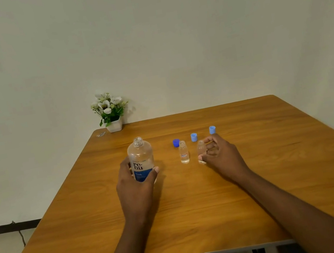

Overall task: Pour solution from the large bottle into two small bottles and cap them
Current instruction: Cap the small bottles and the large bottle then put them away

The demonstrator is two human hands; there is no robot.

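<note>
With the left hand (135, 182), grips the large bottle (141, 160) low on its label, thumb at 3 o'clock of it, fingers curled round the far side. Keeps it upright on the table (200, 220), neck open.

Moving right, at 2 o'clock of that bottle, finds a dark cap (176, 142) lying just behind the first small bottle (183, 152): upright, uncapped, some clear liquid inside.

At 3 o'clock of the first, near but apart, meets the second small bottle (201, 150), pinched by the right hand (219, 152), with the thumb across its lower part and curled fingers at its far side. Cannot tell its fill.

At 12 o'clock of that bottle, a left pale cap (194, 137); at 1 o'clock of the hand, a right pale cap (212, 129), both loose on the table.

Probably about to fill the second small bottle. To do it well:
- Keep the right-hand pinch firm and low, clear of the neck.
- Lift the large bottle over the first small one, not through it.
- Bring mouth close over neck before tilting.
- Tilt slowly for a thin stream, since a wide mouth over a narrow neck looks apt to spill.
- Stop short of the brim.
- Set the large bottle down at 9 o'clock before reaching for caps.
</note>
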